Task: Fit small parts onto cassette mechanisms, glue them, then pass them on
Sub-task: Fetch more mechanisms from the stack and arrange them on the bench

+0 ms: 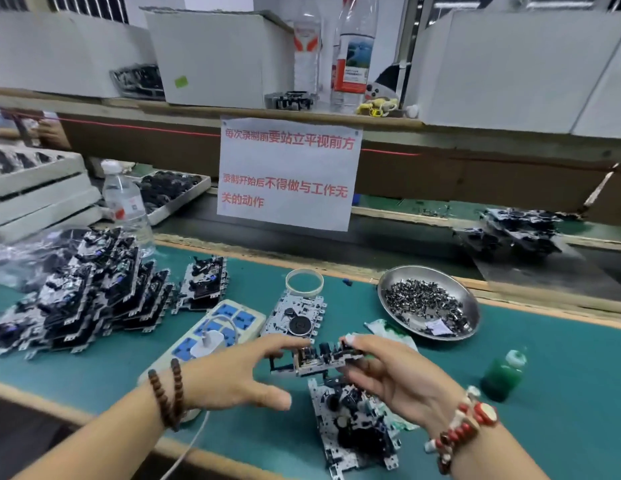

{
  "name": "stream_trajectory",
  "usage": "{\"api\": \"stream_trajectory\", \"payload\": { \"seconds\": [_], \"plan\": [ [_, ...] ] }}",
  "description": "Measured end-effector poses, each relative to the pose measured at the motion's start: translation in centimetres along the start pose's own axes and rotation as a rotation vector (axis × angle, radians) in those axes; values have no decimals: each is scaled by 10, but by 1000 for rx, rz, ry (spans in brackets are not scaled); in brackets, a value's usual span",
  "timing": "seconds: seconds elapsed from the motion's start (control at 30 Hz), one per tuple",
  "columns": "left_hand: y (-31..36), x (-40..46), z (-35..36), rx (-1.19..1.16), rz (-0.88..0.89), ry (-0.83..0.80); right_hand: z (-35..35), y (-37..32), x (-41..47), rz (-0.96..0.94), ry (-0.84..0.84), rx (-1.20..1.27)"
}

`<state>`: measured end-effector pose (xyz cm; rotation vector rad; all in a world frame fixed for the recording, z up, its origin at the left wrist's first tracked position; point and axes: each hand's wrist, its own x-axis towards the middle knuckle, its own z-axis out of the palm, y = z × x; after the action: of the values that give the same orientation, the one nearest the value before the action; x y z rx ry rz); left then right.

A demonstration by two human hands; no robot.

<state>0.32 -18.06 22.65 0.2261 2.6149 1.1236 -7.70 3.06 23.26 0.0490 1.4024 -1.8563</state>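
Just in front of the round steel dish of small parts (428,299), her right hand (388,379) pinches a light, fiddly black-and-silver cassette mechanism (323,358) by its stiff plate edges, while her left hand (233,372) reaches in with fingers spread.

Three clear bottles (123,199), one steel dish (428,303), one green glue bottle (503,374), one power strip (212,334), one tape ring (304,281).
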Motion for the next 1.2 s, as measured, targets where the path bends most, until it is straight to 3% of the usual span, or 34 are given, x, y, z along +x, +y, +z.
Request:
{"api": "stream_trajectory", "payload": {
  "seconds": [0.13,0.2,0.3,0.4,0.53,0.67,0.73,0.93,1.1,1.2],
  "plan": [
    [-1,0,32,102,72,370,10,-5,0,10,-13,46],
    [-5,3,36,-105,19,529,13,-7,1,1,-12,47],
    [-13,1,33,-615,-227,524,13,-8,2,-43,-12,-104],
    [-18,-2,36,-868,-434,457,11,1,4,-62,56,-428],
    [-21,-1,46,-960,-561,477,-9,18,20,-133,258,-1177],
    [-24,1,53,-944,-610,483,-25,34,32,57,340,-1540],
    [-23,1,53,-908,-637,469,-29,39,37,103,363,-1554],
    [-30,6,57,-498,-635,459,-29,41,45,76,369,-1429],
    [-27,3,53,-728,-713,418,-31,39,49,104,312,-1323],
    [-31,3,52,-546,-737,402,-34,33,52,119,260,-1288]
  ]
}}
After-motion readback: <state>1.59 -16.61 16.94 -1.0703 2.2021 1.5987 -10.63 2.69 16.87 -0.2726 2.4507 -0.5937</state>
